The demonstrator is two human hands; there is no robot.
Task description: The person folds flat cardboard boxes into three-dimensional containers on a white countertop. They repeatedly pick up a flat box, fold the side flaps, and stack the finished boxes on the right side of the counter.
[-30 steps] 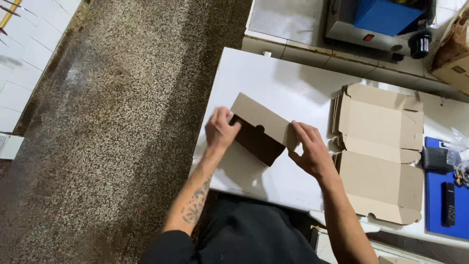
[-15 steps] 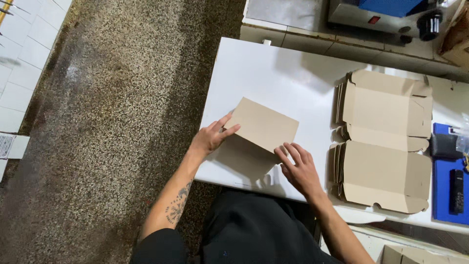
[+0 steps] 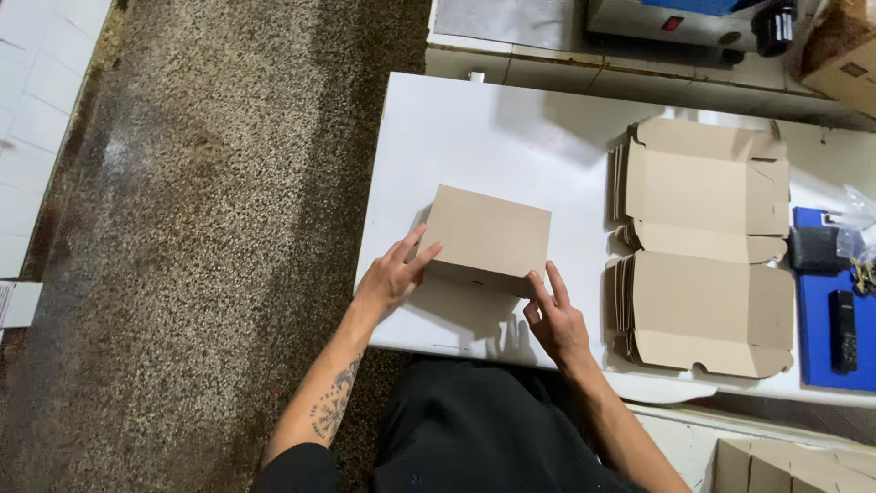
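Cardboard box [image 3: 488,233], flat matte lid, hands [image 3: 392,274] touching

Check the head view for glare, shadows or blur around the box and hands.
Head view: sharp overall, no motion blur on the left hand or right hand. Soft shadow falls under the folded cardboard box and the hands onto the white table. Mild sheen on the tabletop and on the speckled floor; nothing washed out.

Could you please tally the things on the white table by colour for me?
Brown: 2, the folded box under both hands and the stack of flat boxes.
Blue: 1, the board.
Black: 2, the pouch and the remote.
Total: 5.
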